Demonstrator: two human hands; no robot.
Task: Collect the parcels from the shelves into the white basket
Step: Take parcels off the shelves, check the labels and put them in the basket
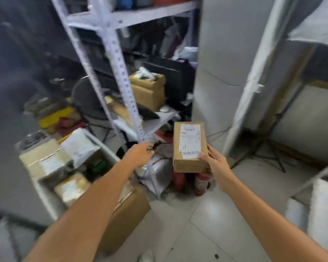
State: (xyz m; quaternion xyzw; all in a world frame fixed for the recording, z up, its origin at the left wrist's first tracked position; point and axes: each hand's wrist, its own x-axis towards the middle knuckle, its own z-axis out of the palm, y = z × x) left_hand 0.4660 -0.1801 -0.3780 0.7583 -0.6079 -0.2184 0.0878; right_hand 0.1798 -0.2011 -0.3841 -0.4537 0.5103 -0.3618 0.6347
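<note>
My right hand grips a brown cardboard parcel with a white shipping label, held in the air above the floor at centre. My left hand reaches forward beside it, fingers loosely spread, holding nothing, a short gap left of the parcel. The white basket stands at lower left and holds several cardboard boxes and a white padded mailer. A white metal shelf unit rises behind, with a taped brown box on its low shelf.
A large brown carton sits on the floor against the basket. White mailer bags and red canisters lie under the held parcel. A grey wall panel stands right of the shelf. White bags are at the far right.
</note>
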